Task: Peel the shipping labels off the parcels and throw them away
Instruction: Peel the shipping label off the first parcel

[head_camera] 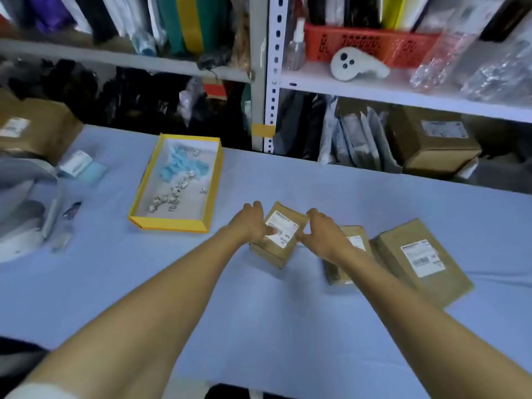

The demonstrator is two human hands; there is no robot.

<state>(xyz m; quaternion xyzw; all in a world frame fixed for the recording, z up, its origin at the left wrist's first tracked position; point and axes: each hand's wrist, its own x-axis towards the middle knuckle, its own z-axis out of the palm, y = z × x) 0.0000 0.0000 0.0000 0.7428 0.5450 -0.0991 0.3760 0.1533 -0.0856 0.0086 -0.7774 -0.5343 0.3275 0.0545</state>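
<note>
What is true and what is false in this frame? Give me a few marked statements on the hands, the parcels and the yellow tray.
1. The left hand and right hand both hold the small parcel. True.
2. The small parcel's label is peeled off. False: it lies on the parcel, under the left thumb.
3. The yellow tray holds nothing. False: blue and white scraps lie in it.
4. The large parcel at the right carries a sticker. True.
</note>
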